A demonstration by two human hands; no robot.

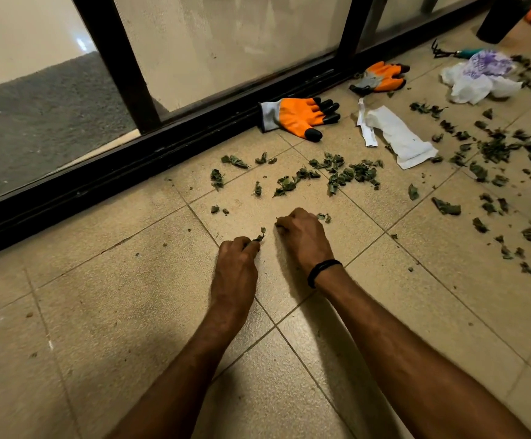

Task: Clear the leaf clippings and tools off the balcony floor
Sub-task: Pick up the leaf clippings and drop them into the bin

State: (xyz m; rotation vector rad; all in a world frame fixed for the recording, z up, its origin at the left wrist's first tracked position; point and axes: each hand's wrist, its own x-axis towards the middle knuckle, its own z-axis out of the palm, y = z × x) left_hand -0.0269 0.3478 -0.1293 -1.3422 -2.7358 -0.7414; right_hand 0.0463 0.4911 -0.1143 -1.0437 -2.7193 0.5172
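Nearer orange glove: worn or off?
Off. The orange-and-grey, black-tipped work glove lies flat on the beige tiled floor; the left hand and right hand are bare.

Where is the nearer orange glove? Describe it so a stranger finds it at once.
Follow the black door track along the tiled floor. Two orange gloves lie beside it; the nearer glove sits left of the torn white wrapper. It lies flat with black fingertips spread, whereas the far glove is crumpled.

One wide-angle camera, worn on the head, looked forward and steeply down, close above the beige tiled balcony floor [99,312]. The black-framed glass sliding door [116,63] ran diagonally across the upper left of the frame.
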